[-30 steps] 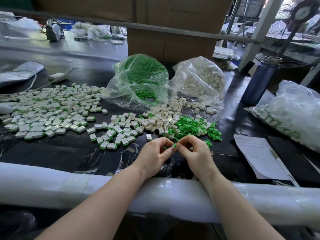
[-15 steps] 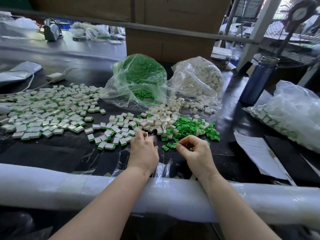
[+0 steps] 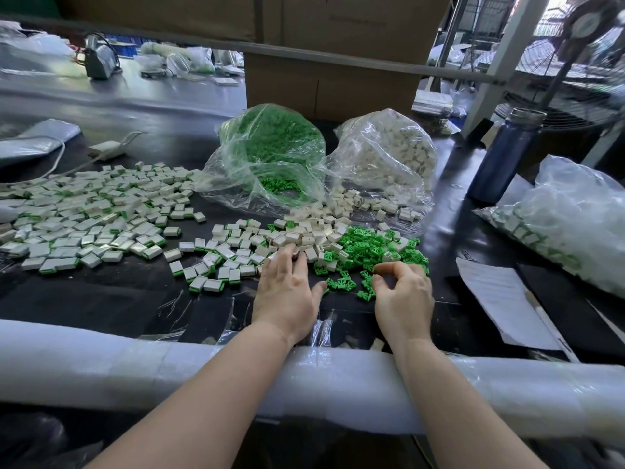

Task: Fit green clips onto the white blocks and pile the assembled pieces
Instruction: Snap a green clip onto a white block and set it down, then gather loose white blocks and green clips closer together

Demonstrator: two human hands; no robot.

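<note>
Left hand (image 3: 287, 292) lies flat, fingers straight and slightly spread, tips touching the near edge of the loose white blocks (image 3: 304, 236); it holds nothing that shows. Right hand (image 3: 404, 296) hovers over the scattered green clips (image 3: 368, 247), thumb and forefinger curled toward each other in a pinch; whether a clip sits between them cannot be told. Finished pieces lie in a small pile (image 3: 216, 262) just left of the left hand and a larger spread (image 3: 91, 214) farther left on the black table (image 3: 101, 299). Supply bags of clips (image 3: 270, 154) and blocks (image 3: 385, 154) sit behind the loose stock. Judgement: the step is picking a fresh block and clip. To do it well, take one block from the heap's edge so neighbours are not scattered, take a single clip rather than a tangled cluster, and turn the block's open side toward the clip before pressing. Versus half a second ago: the left hand has reached further forward into the blocks and flattened; the right has drifted slightly right, its pinch unchanged.
</note>
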